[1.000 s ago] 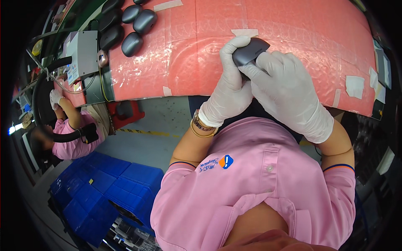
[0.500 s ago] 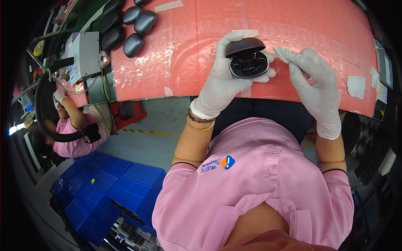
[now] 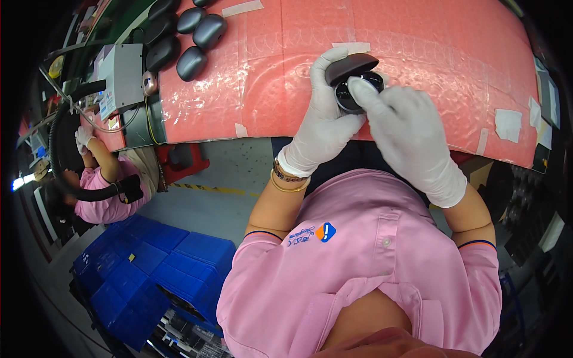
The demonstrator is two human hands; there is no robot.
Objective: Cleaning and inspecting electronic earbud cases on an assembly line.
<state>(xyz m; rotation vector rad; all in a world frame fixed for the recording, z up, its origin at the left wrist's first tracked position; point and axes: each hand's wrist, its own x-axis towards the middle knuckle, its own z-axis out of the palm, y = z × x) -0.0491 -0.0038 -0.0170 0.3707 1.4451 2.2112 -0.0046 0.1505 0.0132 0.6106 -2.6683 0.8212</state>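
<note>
Dark case [image 3: 346, 100] held over counter [image 3: 280, 77], by near edge; lid [image 3: 353, 67] raised, not shut. Handling inside seems partway. Left hand [image 3: 323, 122]: fingers wrapped round case. Right hand [image 3: 412, 128]: fingers over its inside, cannot tell whether gripping. Rounded cases [image 3: 209, 31] far left. Open room left and far; white paper patch [image 3: 508, 125] right.
</note>
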